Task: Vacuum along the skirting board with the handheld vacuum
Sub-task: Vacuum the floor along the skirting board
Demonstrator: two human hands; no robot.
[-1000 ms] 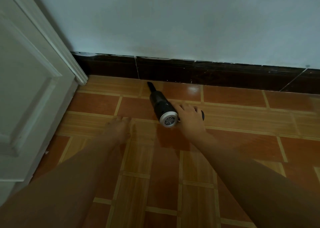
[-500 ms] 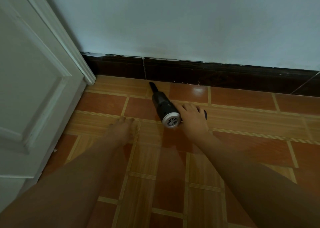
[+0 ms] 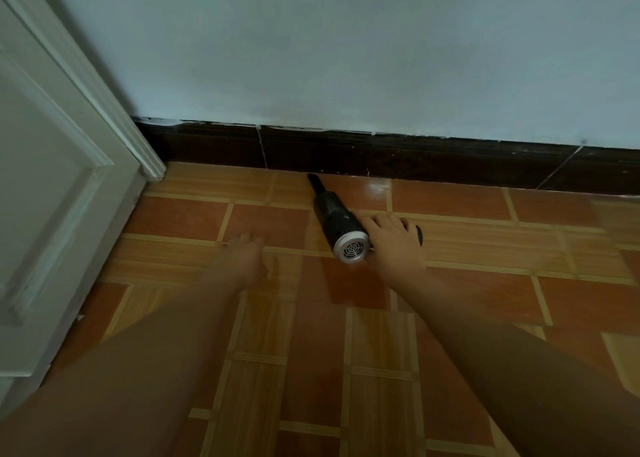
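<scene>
A black handheld vacuum [image 3: 334, 219] with a silver vented rear cap lies low over the tiled floor. Its narrow nozzle points up-left and its tip sits right at the foot of the dark brown skirting board [image 3: 415, 158]. My right hand [image 3: 393, 245] is wrapped around the vacuum's handle, which it mostly hides; only the handle's black end shows to the right. My left hand [image 3: 242, 259] rests flat on the floor, fingers spread, to the left of the vacuum and apart from it.
A white panelled door [image 3: 52, 196] and its frame stand at the left, meeting the skirting board at the corner. A pale blue wall [image 3: 346, 58] rises above the board. Orange and wood-pattern floor tiles [image 3: 346, 352] stretch to the right along the board.
The vacuum and my right hand have shifted slightly right along the skirting board, nozzle tip still at its foot. My left hand has stayed planted on the floor.
</scene>
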